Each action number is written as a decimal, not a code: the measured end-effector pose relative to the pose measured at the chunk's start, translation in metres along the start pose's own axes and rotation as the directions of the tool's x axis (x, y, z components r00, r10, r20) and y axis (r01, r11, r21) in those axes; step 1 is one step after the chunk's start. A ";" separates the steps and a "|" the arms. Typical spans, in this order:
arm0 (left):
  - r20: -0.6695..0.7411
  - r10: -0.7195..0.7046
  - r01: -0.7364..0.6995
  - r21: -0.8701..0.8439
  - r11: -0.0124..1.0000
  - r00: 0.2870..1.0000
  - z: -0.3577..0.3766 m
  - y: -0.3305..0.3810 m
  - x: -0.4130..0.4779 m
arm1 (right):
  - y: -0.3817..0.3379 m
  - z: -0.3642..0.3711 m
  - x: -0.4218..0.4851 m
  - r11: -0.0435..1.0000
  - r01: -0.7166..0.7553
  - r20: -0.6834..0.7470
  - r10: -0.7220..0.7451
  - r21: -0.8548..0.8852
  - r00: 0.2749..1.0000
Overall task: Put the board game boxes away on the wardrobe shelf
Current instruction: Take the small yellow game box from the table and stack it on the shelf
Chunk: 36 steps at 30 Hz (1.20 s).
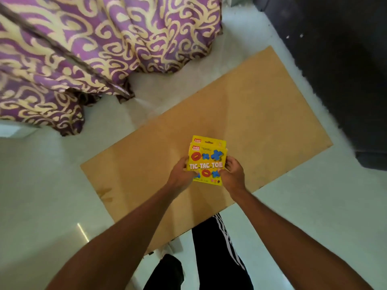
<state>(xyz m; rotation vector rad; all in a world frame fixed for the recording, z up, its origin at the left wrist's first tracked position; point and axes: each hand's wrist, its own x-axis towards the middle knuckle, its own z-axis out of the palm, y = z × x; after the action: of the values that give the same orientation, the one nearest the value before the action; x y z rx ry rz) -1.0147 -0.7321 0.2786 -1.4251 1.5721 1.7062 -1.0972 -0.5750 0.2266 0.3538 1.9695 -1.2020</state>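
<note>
Two yellow Tic Tac Toe game boxes (pixel 207 159) are stacked together, the lower one peeking out at the far edge. My left hand (pixel 181 174) grips the stack's left side and my right hand (pixel 231 174) grips its right side. The boxes are over a light brown board (pixel 251 114) that lies low over the pale floor. I cannot tell whether the stack rests on the board or is lifted off it. No wardrobe or shelf is in view.
A purple and cream patterned curtain (pixel 83 49) hangs at the upper left, reaching the floor. A dark sofa or seat (pixel 345 70) fills the upper right. My legs in black striped trousers (pixel 217 248) stand at the board's near edge on a pale tiled floor (pixel 41 185).
</note>
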 end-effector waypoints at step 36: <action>-0.895 -0.192 -0.626 -0.422 0.655 0.402 -0.451 -0.583 -0.489 | 0.089 0.574 -0.614 0.254 0.964 0.993 -0.106 0.076 -0.051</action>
<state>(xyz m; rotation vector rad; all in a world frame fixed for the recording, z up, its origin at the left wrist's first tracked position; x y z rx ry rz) -0.1618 -0.8217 0.4938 -3.1342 1.6340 1.9453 -0.3701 -0.9183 0.4873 -1.7055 1.1562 -0.5579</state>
